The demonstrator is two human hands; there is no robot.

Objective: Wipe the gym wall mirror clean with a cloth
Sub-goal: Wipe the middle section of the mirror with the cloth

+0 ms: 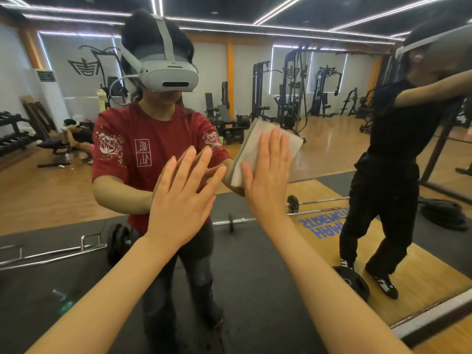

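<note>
mirror (255, 80) fills nearly the whole view, a wall of glass straight ahead of the person, with the gym reflected in it. which step are we on?

— the wiping itself, i'd say. right hand (268, 172) lies flat on a folded pale cloth (291, 145) and presses it to the glass at about chest height, fingers straight and close together, thumb out to the side.

and the other hand?

— left hand (184, 198) is flat on the bare glass just beside it, fingers straight and slightly spread, holding nothing. it looks like a brace, though it may leave prints.

how far along?

— cannot tell. no clear streaks or wet patches show, so cleaned and uncleaned areas look alike from here.

what does the next move call for?

— firm, even palm pressure while sliding the cloth in overlapping passes, probably out to the right where another person in black (388, 162) stands at the same wall. the left hand should lift off or shift along, and its spot will want a wipe too.
</note>
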